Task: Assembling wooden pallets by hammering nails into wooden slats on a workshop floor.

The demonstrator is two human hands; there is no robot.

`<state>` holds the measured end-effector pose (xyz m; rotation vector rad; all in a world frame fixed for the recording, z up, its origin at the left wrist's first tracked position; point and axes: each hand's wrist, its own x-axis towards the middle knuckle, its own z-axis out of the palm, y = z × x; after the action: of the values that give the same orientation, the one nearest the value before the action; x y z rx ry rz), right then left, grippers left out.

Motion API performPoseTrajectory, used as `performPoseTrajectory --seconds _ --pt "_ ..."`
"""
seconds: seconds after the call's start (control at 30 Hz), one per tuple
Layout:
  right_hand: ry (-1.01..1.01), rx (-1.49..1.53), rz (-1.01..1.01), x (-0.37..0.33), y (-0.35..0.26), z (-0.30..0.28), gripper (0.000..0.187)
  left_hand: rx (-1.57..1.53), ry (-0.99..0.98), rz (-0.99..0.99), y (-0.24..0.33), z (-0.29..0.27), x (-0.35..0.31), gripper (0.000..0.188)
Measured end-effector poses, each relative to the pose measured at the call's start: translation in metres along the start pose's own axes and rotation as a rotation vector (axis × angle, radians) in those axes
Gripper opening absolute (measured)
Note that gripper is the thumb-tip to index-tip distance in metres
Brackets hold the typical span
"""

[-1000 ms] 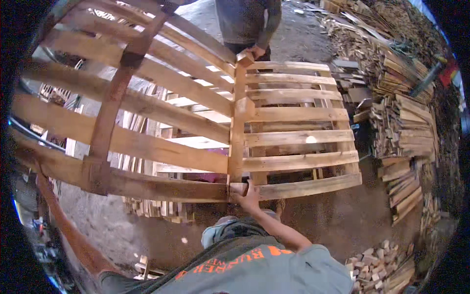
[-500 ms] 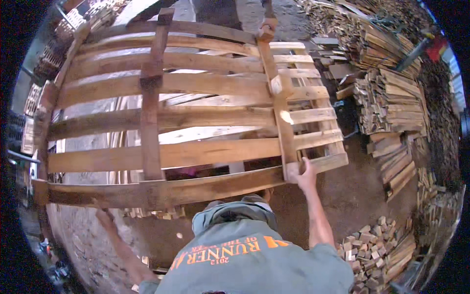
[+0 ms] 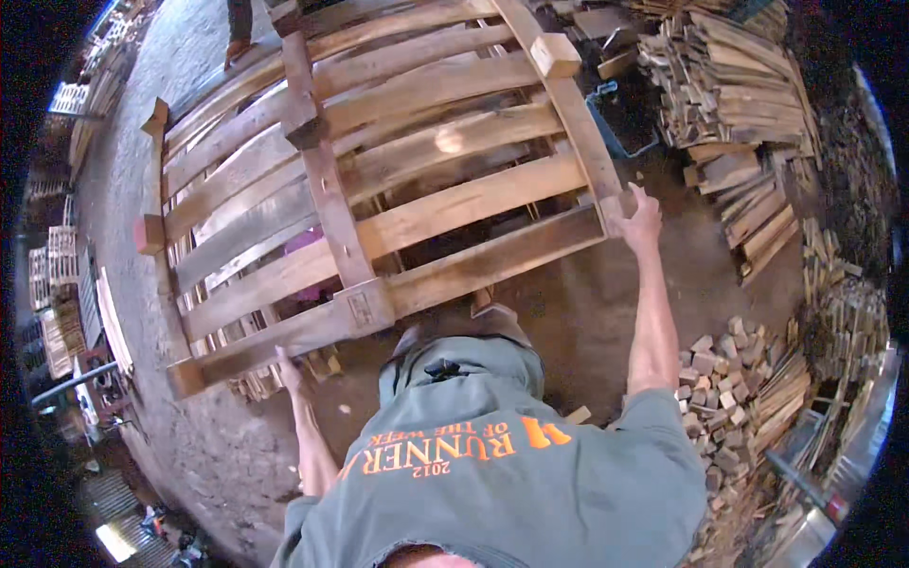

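Note:
A large wooden pallet (image 3: 473,194), with slats on a frame and block feet facing up, is tilted across the space before me. My right hand (image 3: 642,222) grips its near right corner, fingers bent round the block and board end. At the near board, left of the middle block, my left hand (image 3: 293,374) holds the lower edge; some of its fingers are hidden behind the wood. Another person's hand (image 3: 237,49) touches the pallet's far side at the upper left.
Stacks of wooden boards (image 3: 734,80) stand at the right, with a pile of small wood blocks (image 3: 720,379) nearer me. A blue crate (image 3: 630,142) sits beyond the pallet's right side. More pallets (image 3: 59,256) lie at the far left, and something magenta (image 3: 308,284) shows between the slats.
The pallet has turned, its right end swinging farther away and its left end nearer. My left hand has come onto the near board. The other person now appears at the upper left.

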<state>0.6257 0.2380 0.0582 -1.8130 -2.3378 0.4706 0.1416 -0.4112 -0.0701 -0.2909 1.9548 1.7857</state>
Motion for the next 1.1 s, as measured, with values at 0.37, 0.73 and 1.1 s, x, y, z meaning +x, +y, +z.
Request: performPoseTrajectory --seconds 0.37,0.73,1.1 --pt "0.228 0.365 0.873 -0.144 0.07 0.17 0.04 0.022 -0.015 -0.646 0.126 0.181 -0.171 0.052" --pt "0.02 0.764 0.119 -0.173 -0.039 0.315 0.07 -0.12 -0.181 -0.742 0.154 0.277 -0.237 0.04" --pt "-0.091 0.592 0.141 -0.172 -0.023 0.367 0.055 -0.005 -0.201 -0.903 0.145 0.308 -0.225 0.032"
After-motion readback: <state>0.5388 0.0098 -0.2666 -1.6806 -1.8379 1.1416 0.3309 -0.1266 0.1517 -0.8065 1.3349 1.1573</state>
